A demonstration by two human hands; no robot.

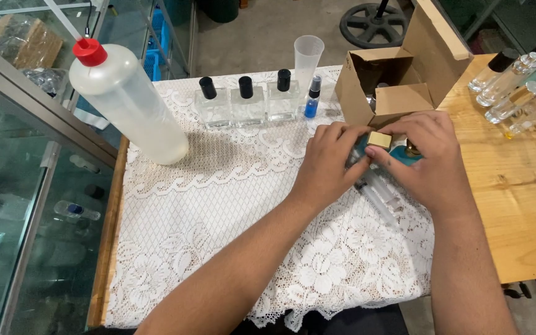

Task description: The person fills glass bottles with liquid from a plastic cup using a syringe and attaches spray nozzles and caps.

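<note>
My left hand (330, 162) and my right hand (430, 158) are closed together on a small teal bottle (404, 154) with a square gold cap (379, 139), held just above the white lace cloth (218, 211). The fingers of both hands cover most of the bottle. A clear slim bottle (379, 193) lies on the cloth right under my hands. An open cardboard box (398, 74) stands just behind them.
A big clear squeeze bottle with a red cap (125, 99) stands at the left. Three square glass bottles with black caps (246, 99), a small blue spray bottle (312, 99) and a plastic cup (308, 56) line the back. Several clear bottles (516, 87) lie on the wooden table at the right.
</note>
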